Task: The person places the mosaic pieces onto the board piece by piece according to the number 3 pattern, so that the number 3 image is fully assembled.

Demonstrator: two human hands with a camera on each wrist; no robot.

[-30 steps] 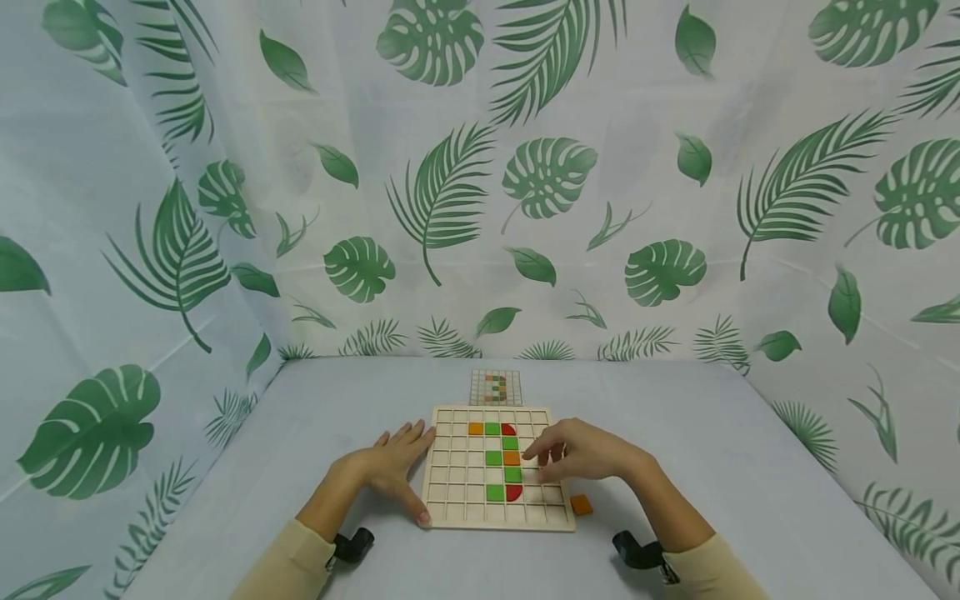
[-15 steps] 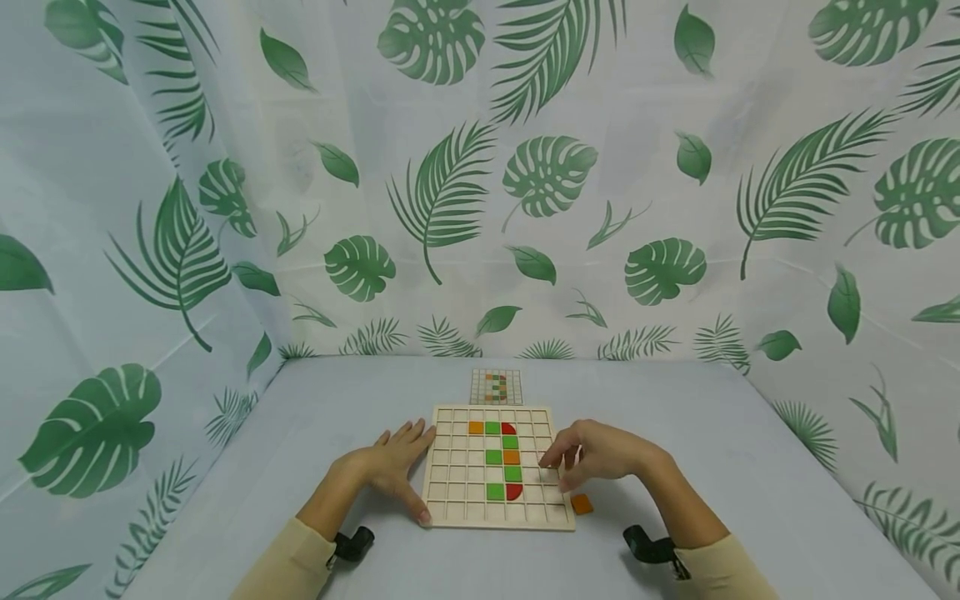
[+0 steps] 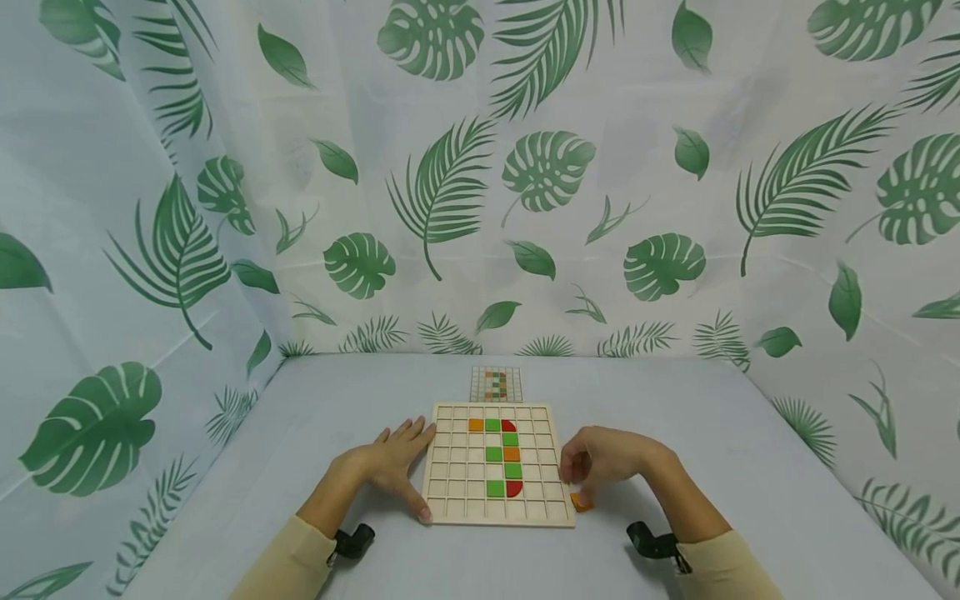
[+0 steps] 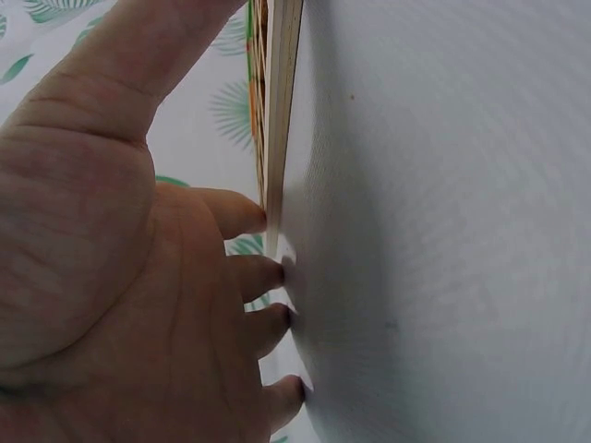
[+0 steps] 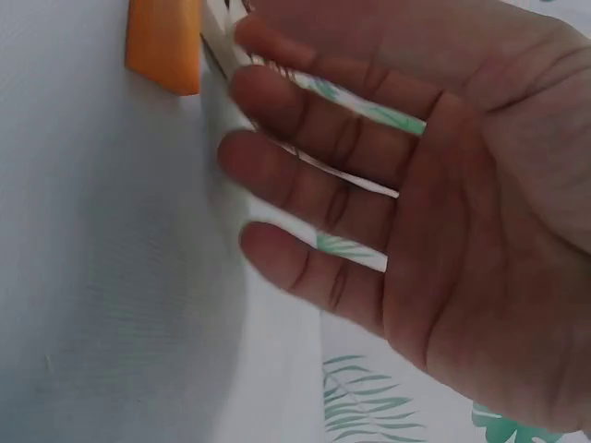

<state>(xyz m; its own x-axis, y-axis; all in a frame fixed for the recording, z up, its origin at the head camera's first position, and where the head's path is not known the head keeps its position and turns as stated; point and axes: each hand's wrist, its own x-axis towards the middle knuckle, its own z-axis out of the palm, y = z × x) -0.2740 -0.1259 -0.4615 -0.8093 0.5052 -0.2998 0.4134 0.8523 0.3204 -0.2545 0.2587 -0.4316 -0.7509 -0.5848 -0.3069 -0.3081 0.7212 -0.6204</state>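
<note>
A wooden grid board [image 3: 457, 505] lies on the table with orange, green and red tiles in some of its squares. My left hand [image 3: 392, 463] is spread along its left side, fingertips and thumb at the edge. In the left wrist view, the fingers of the left hand [image 4: 138, 268] touch the board's side [image 4: 280, 120] and the cloth. My right hand [image 3: 611, 457] is just off the board's right edge, thumb over a loose orange tile [image 3: 579, 503]. The right wrist view shows loosely bent fingers [image 5: 305, 185] beside that orange tile [image 5: 164, 46], with a gap between.
Behind the board lies a small pattern card [image 3: 496, 384] with a printed coloured grid. The table [image 3: 360, 392] has a pale cloth, and a leaf-printed curtain [image 3: 450, 333] rises at the back and sides.
My right hand has moved from over the board's right part, rightward and toward me, to the loose orange tile. The left hand has stayed at the board's left edge.
</note>
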